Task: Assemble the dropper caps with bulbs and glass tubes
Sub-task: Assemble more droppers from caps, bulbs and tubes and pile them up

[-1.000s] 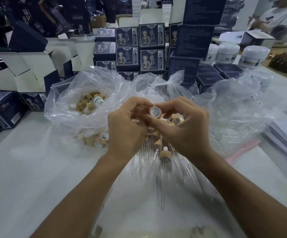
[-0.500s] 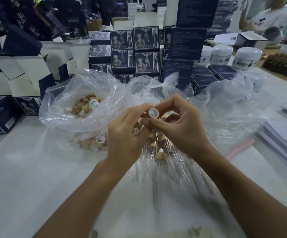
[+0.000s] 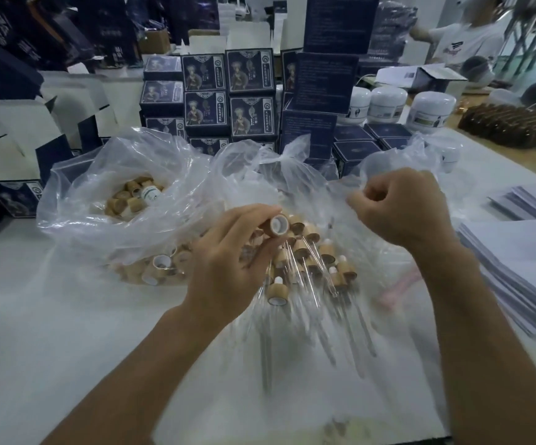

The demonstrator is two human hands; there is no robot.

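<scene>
Hands now apart, cap left

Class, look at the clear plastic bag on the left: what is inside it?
Inside the left plastic bag lie wooden caps and one small white bottle. Crumpled plastic and the pile itself hide whatever is deeper, so the full contents cannot be told.

The dropper cap is showing a matt wood-look collar with a smooth white plastic liner. Beside it, thin clear glass tubes are glinting on crinkled glossy plastic bags.
</scene>
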